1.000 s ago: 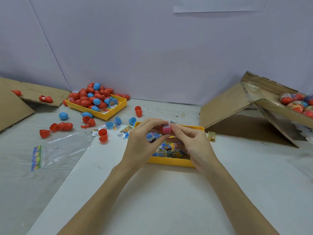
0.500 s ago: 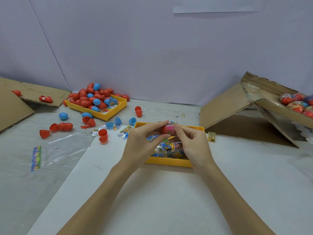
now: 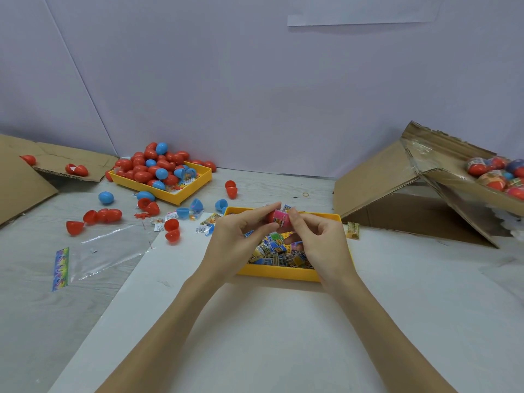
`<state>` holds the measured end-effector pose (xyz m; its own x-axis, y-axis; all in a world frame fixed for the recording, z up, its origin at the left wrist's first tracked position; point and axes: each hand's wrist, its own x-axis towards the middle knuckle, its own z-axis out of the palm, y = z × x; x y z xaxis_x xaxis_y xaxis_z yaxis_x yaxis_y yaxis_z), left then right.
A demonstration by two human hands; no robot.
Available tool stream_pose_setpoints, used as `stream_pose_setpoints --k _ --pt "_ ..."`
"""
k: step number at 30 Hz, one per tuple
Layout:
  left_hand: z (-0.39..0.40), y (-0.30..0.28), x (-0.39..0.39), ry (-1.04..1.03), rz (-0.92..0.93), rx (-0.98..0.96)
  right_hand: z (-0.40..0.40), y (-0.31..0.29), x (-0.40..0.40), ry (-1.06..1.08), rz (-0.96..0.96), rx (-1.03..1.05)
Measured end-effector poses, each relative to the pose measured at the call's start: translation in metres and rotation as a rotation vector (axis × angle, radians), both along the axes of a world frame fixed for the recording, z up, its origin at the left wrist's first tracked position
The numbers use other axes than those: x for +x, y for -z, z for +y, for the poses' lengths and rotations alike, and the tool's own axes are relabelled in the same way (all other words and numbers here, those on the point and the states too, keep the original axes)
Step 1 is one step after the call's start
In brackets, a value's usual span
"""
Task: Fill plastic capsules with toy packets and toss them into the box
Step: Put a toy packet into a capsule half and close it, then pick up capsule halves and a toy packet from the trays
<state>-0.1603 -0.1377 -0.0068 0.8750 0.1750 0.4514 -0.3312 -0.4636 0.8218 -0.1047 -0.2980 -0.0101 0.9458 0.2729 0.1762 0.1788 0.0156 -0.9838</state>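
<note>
Both hands pinch the pink packet (image 3: 279,218) over the yellow tray (image 3: 279,273): left hand (image 3: 241,239), right hand (image 3: 317,239). The box (image 3: 442,177) lies off right (right hand's nearer).

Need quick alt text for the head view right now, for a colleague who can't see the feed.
Both hands, left hand and right hand, pinch a red capsule with a pink toy packet in it above a yellow tray of packets. A second yellow tray heaped with red and blue capsules sits back left; a cardboard box holding filled capsules stands at right.
</note>
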Motion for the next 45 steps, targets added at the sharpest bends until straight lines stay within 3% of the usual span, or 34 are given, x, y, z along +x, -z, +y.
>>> stream_pose_setpoints --k 8,12,16,18,23,25,28,31,36,42,45 --pt "-0.001 0.002 0.001 0.026 0.029 0.116 -0.004 0.0 0.002 -0.155 0.05 -0.055" --pt "-0.002 -0.003 -0.002 -0.037 -0.031 0.105 -0.006 -0.005 0.006 -0.074 0.26 0.026" --pt "0.006 -0.006 -0.003 -0.221 -0.143 0.083 -0.02 -0.02 0.022 -0.095 0.616 0.347" --pt "0.01 -0.005 -0.001 -0.282 -0.125 0.058 -0.032 -0.042 0.036 -0.126 0.684 0.558" --pt "0.012 -0.001 0.002 -0.296 -0.067 0.108 -0.064 -0.107 0.082 -0.089 0.538 1.192" --pt "0.013 0.0 0.002 -0.295 -0.044 0.136 -0.068 -0.109 0.093 -0.032 0.487 1.238" --pt "0.016 0.001 0.002 -0.297 -0.006 0.147 -0.059 -0.083 0.086 0.021 0.479 0.938" --pt "0.018 0.003 0.003 -0.296 0.042 0.172 -0.046 -0.043 0.064 -0.08 0.418 0.532" --pt "0.018 0.004 0.003 -0.288 0.146 0.159 -0.028 -0.007 0.037 -0.031 0.098 -0.009" --pt "0.031 -0.009 0.007 -0.322 0.302 -0.515 -0.022 -0.001 0.03 -0.074 -0.174 -0.436" --pt "0.049 -0.018 0.025 -0.335 0.353 -0.571 -0.019 0.002 0.03 -0.049 -0.247 -0.527"
